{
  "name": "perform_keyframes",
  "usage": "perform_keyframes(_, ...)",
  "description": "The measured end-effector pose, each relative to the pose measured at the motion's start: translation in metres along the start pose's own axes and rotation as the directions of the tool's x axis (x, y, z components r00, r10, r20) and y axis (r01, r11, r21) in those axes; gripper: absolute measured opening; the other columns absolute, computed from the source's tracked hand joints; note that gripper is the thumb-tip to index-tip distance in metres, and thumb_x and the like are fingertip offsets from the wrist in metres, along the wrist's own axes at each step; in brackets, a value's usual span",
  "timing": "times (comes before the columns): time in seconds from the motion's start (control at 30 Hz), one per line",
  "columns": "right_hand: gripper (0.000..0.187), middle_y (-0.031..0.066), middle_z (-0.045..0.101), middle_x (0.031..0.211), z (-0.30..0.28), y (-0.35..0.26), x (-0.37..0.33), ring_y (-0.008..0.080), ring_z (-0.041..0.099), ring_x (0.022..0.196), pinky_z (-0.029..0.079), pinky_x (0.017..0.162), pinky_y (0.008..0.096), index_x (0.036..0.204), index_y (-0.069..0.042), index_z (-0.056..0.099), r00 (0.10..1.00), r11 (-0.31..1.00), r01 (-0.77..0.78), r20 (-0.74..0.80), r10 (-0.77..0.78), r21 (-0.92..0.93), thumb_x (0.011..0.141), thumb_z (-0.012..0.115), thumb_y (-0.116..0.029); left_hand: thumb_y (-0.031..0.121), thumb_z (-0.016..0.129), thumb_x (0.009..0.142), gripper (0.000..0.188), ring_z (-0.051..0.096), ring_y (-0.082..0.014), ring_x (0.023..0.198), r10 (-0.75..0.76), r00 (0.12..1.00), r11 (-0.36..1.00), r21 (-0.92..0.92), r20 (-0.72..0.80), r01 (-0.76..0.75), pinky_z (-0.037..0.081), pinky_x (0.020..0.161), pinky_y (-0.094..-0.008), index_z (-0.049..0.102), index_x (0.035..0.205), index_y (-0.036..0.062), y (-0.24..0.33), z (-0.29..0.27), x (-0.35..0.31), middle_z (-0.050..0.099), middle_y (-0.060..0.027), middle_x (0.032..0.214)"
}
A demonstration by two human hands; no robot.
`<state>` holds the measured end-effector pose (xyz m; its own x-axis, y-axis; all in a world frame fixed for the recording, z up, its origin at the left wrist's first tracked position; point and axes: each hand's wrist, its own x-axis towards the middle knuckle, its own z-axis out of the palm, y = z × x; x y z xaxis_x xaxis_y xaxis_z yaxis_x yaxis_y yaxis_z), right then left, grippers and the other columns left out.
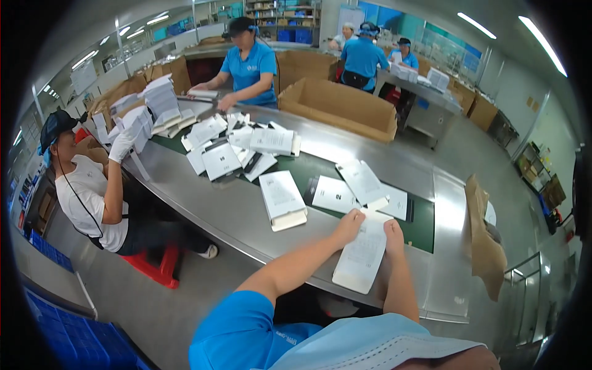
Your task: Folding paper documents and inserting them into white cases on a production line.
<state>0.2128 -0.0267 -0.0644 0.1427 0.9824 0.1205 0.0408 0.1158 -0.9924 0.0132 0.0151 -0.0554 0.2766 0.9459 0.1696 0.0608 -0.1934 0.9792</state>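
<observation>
Between my two hands is a flat white carton (361, 258), tilted toward me over the near edge of the steel table. My left hand (349, 227) is closed on its upper left edge. On the opposite edge, my right hand (393, 237) grips it with the thumb near the top. Just beyond my hands, a white box (361, 182) lies slantwise over another white box (333, 195) with a dark edge. To the left, a white box with an open end flap (282, 198) rests by itself on the steel.
A green conveyor belt (421, 231) runs along the steel table (209, 213), with a heap of white boxes (246, 145) farther left. Two co-workers handle boxes at the far left. A large brown carton (339, 111) stands behind the table; brown paper (484, 240) hangs at right.
</observation>
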Motion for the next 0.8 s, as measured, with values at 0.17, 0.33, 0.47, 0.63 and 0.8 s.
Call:
perform_keyframes(0.17, 0.014, 0.0097, 0.065, 0.117, 0.012, -0.031, -0.015, 0.0188, 0.061, 0.103, 0.052, 0.091, 0.0333, 0.115, -0.005, 0.059, 0.995, 0.956, -0.082, -0.029, 0.094, 0.280, 0.102, 0.055, -0.010, 0.024, 0.062, 0.100, 0.027, 0.059, -0.0143, 0.083, -0.017, 0.989, 0.956, -0.291, -0.145, -0.027, 0.048, 0.074, -0.0316, 0.060, 0.114, 0.0011, 0.002, 0.009, -0.009, 0.065, -0.0104, 0.089)
perform_keyframes(0.33, 0.009, 0.0100, 0.066, 0.119, 0.014, -0.029, -0.016, 0.0182, 0.062, 0.102, 0.052, 0.090, 0.0332, 0.108, -0.005, 0.058, 0.984, 0.902, -0.167, 0.011, 0.177, 0.398, 0.100, 0.054, -0.007, 0.027, 0.064, 0.098, 0.027, 0.060, -0.0149, 0.077, -0.100, 0.992, 0.993, -0.074, -0.082, 0.094, 0.049, 0.072, -0.0314, 0.068, 0.102, 0.0008, 0.015, -0.001, -0.009, 0.067, -0.0101, 0.085)
perform_keyframes(0.47, 0.022, 0.0109, 0.067, 0.119, 0.016, -0.011, -0.007, 0.0195, 0.063, 0.100, 0.053, 0.089, 0.0354, 0.116, -0.003, 0.061, 0.982, 0.946, -0.148, -0.068, 0.174, 0.289, 0.099, 0.058, -0.016, 0.026, 0.065, 0.095, 0.028, 0.060, -0.0143, 0.074, -0.122, 0.987, 0.977, -0.190, -0.108, 0.100, 0.049, 0.069, -0.0311, 0.070, 0.093, -0.0014, 0.013, -0.003, -0.004, 0.067, -0.0069, 0.082)
perform_keyframes(0.63, 0.037, 0.0121, 0.069, 0.110, 0.027, -0.006, 0.001, 0.0269, 0.068, 0.095, 0.056, 0.083, 0.0409, 0.126, -0.003, 0.066, 0.926, 0.849, -0.238, -0.154, 0.345, 0.471, 0.094, 0.063, -0.022, 0.019, 0.062, 0.091, 0.020, 0.060, -0.0142, 0.077, -0.354, 0.935, 0.829, -0.453, 0.028, 0.327, 0.050, 0.070, -0.0319, 0.066, 0.094, -0.0007, 0.014, -0.009, 0.008, 0.065, -0.0054, 0.084)
perform_keyframes(0.8, 0.031, 0.0110, 0.069, 0.108, 0.046, -0.053, -0.016, 0.0249, 0.066, 0.100, 0.054, 0.088, 0.0380, 0.118, -0.003, 0.067, 0.876, 0.806, -0.366, -0.119, 0.467, 0.465, 0.093, 0.057, -0.018, 0.020, 0.061, 0.092, 0.018, 0.057, -0.0145, 0.079, -0.339, 0.940, 0.879, -0.365, -0.026, 0.307, 0.049, 0.070, -0.0333, 0.062, 0.093, 0.0014, 0.004, -0.008, 0.007, 0.061, -0.0057, 0.083)
